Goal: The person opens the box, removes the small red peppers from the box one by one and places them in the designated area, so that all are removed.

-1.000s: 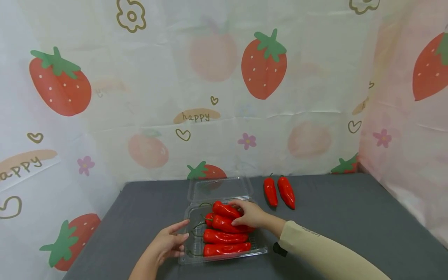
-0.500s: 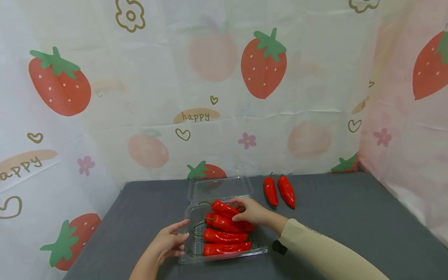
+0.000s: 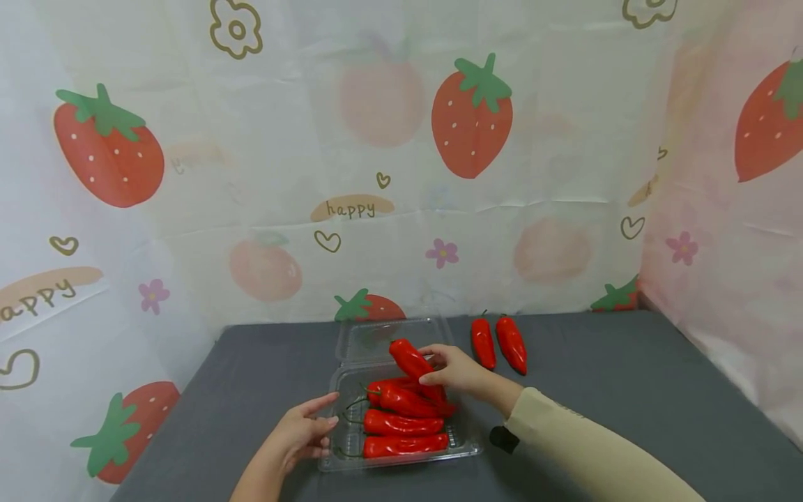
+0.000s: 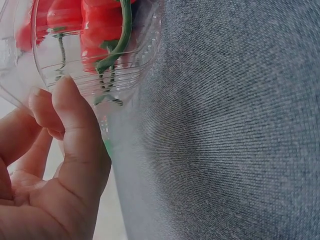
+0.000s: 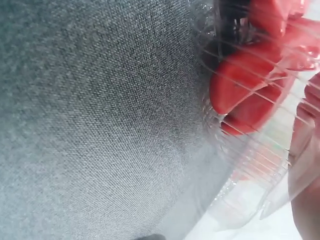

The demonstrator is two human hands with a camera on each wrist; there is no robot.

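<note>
In the head view my right hand (image 3: 458, 371) pinches a glossy red chili pepper (image 3: 409, 358) between thumb and fingers, its left end tilted up over the box. Beneath it, several red chili peppers (image 3: 404, 424) lie crosswise in a hinged clear plastic box (image 3: 341, 439), their green stems to the left. My left hand (image 3: 301, 432) holds the box's left rim; the left wrist view has its thumb (image 4: 75, 120) against the clear wall, beside a curled green stem (image 4: 120, 45). Through the box's ribbed side, the right wrist view shows pepper tips (image 5: 245, 80) and part of my right hand (image 5: 306, 165).
The box's clear lid (image 3: 395, 338) lies folded back behind it. Two more red chili peppers (image 3: 483, 343) rest at the back right on the grey tabletop (image 3: 596, 390). A strawberry-printed curtain (image 3: 376, 139) hangs behind and along both sides.
My right hand has raised the rear pepper's left end, tilting it up and slightly right, and uncovered more of a pepper below. My left hand and the box stay in place.
</note>
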